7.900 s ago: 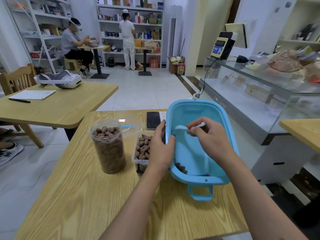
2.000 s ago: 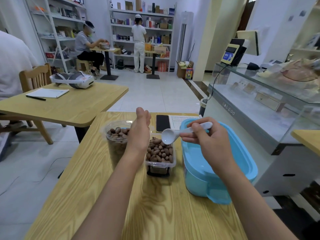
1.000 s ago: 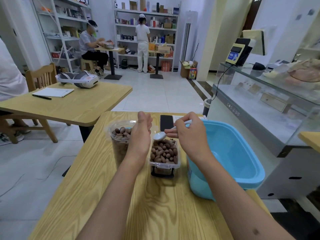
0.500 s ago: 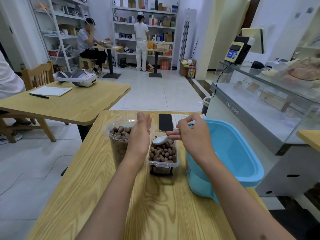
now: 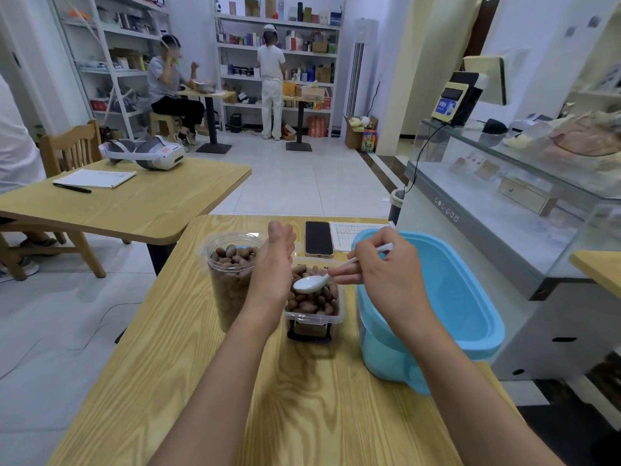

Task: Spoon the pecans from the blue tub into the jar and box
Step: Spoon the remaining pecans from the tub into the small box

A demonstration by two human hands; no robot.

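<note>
Your left hand stands edge-up with straight fingers, grip released, hiding part of the clear jar of brown pecans just left of it. Just right, the clear box is heaped with pecans under the white spoon your right hand pinches by the handle. Behind that hand, the blue tub on the worktop shows a bare floor, its near part hidden.

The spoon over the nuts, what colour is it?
White. The spoon, held in the right hand, shows best in the head view, over the box.

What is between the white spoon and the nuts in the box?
Nothing visible. The spoon, pinched in the right hand, hangs just over the open box of pecans. The left hand stands flat beside the box, not over it.
</note>
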